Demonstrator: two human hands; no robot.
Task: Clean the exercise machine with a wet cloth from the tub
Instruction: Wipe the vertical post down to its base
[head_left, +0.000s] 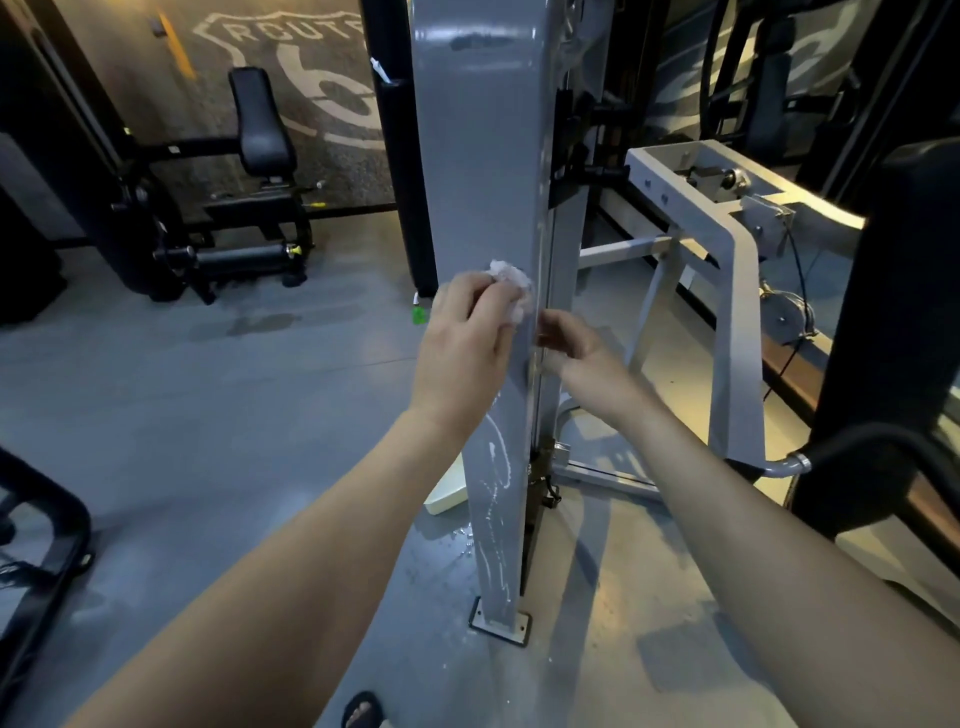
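A tall grey upright post (483, 156) of the exercise machine stands in the middle of the view, bolted to the floor. My left hand (462, 348) grips a bunched white wet cloth (514, 286) and presses it against the post's front face at mid height. Below the cloth, white soapy streaks (496, 519) run down the post to its base. My right hand (582, 353) is at the post's right edge with its fingers loosely curled, holding nothing I can see. A pale tub (447, 488) shows partly behind the post on the floor.
The machine's light grey frame (727, 249) with a pulley and cables extends to the right. A black seat machine (260, 156) stands at the back left, and a black frame (41, 545) sits at the left edge. A green tag (418, 313) hangs near the post. Water drops lie at the base.
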